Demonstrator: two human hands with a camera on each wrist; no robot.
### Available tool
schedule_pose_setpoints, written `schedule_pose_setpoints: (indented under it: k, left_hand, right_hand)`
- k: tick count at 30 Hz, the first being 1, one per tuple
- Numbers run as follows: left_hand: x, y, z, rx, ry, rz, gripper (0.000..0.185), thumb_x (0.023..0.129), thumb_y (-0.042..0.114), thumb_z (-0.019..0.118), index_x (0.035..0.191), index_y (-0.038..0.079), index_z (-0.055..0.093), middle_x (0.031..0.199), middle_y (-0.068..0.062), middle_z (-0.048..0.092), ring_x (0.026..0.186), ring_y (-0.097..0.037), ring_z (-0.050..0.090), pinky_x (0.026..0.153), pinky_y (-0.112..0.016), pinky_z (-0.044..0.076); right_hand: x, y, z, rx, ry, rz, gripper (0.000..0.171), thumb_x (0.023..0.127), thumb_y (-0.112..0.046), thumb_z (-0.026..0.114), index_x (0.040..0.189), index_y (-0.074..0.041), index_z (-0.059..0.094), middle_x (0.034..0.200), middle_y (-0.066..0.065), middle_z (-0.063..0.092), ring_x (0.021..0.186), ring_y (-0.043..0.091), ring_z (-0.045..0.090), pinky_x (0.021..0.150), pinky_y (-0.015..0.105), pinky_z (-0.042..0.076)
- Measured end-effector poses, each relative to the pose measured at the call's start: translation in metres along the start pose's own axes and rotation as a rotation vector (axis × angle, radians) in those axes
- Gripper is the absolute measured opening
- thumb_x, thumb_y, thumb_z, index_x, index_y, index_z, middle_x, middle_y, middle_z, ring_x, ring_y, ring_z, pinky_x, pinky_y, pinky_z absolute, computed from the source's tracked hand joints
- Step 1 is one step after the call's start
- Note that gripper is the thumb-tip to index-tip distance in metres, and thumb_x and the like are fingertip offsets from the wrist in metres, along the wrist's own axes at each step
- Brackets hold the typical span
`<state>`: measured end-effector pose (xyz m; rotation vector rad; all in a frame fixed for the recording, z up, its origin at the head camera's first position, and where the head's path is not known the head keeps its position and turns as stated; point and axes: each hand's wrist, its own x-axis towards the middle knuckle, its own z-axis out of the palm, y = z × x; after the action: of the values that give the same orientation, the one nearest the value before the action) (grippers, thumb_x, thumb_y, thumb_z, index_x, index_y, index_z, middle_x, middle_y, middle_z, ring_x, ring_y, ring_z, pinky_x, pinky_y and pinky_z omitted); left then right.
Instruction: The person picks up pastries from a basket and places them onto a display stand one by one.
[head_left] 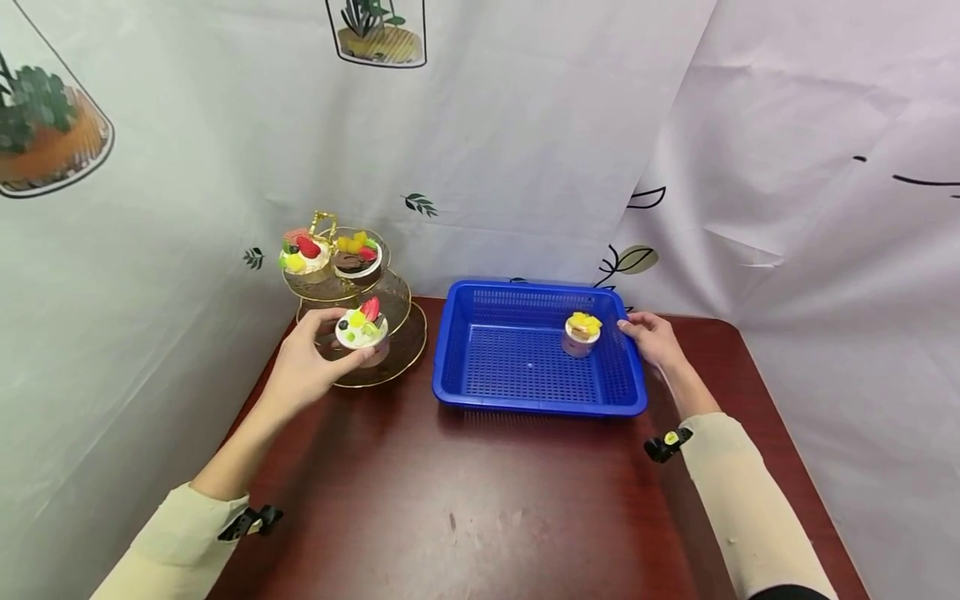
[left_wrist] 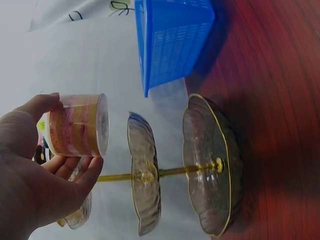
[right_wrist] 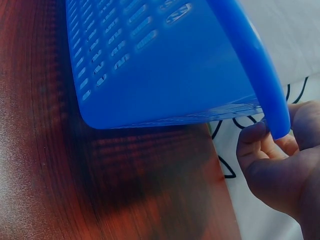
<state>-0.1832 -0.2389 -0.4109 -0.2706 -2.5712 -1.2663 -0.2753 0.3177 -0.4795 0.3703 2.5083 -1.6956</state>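
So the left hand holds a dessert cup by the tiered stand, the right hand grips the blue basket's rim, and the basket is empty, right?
Not quite: the blue basket is not empty. The head view shows one yellow-topped dessert cup inside it. The rest stands: the left hand holds a dessert cup by the tiered stand, and the right hand grips the rim.

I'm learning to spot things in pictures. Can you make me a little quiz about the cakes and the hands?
1. True or false: the left hand holds a small round fruit-topped dessert cup.
2. How many dessert cups sit in the blue perforated plastic basket?
3. What does the right hand grip? A) the basket's rim B) the gold-rimmed three-tier glass stand

Key: 1 true; 2 one; 3 A.
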Motion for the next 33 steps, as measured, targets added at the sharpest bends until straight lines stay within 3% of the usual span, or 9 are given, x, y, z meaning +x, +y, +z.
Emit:
schedule_pose_setpoints:
  k: [11,33]
  left_hand:
    - [-0.003,-0.008,-0.009,0.088,0.002,-0.017,0.067,0.085,0.027,0.091,0.138,0.004,0.058,0.12,-0.013,0.062,0.098,-0.025,0.06,0.077,-0.019,0.045]
    - [-0.003,-0.013,-0.027,0.156,0.007,-0.078,0.068,0.088,0.035,0.088,0.14,0.004,0.057,0.112,-0.013,0.058,0.092,-0.028,0.055,0.072,-0.025,0.04]
  right_hand:
    - [-0.001,0.002,0.0,0.016,-0.007,0.007,0.05,0.108,-0.03,0.063,0.143,0.004,0.053,0.13,0.017,0.058,0.09,0.011,0.062,0.074,0.023,0.056]
    - [-0.003,0.001,0.0,0.017,-0.005,0.006,0.049,0.108,-0.031,0.063,0.143,0.003,0.053,0.127,0.016,0.059,0.092,0.013,0.062,0.074,0.023,0.056]
